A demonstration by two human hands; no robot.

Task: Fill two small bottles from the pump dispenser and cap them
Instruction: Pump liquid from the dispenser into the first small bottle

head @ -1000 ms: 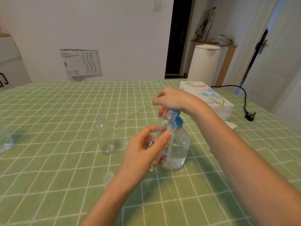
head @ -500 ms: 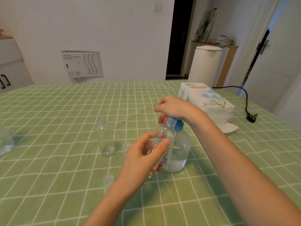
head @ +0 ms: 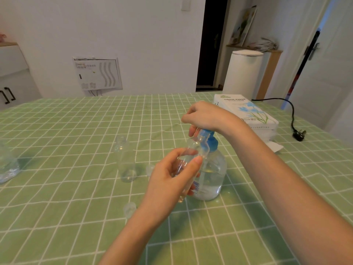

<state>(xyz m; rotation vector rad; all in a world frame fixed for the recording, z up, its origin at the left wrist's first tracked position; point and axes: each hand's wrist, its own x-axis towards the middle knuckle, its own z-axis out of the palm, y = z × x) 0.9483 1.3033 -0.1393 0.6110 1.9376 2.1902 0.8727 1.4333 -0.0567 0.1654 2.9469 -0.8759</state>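
Note:
My left hand (head: 172, 176) grips a small clear bottle (head: 193, 152), tilted with its open neck up against the blue spout of the pump dispenser (head: 212, 175). The dispenser is a round clear bottle with liquid in its lower part and a blue pump head. My right hand (head: 204, 117) rests on top of the pump head, fingers curled down over it. A second small clear bottle (head: 125, 159) stands upright and uncapped on the green checked tablecloth to the left. Two small clear caps lie on the cloth, one (head: 130, 207) near my left wrist and one (head: 150, 168) beside the standing bottle.
A white tissue paper pack (head: 246, 111) lies behind the dispenser at the right, with a black cable and plug (head: 299, 135) beyond it. Part of a clear container (head: 6, 165) shows at the left edge of the table (head: 76, 217).
The view has shifted a little. My right hand stays on the pump head and my left hand keeps the small bottle at the spout.

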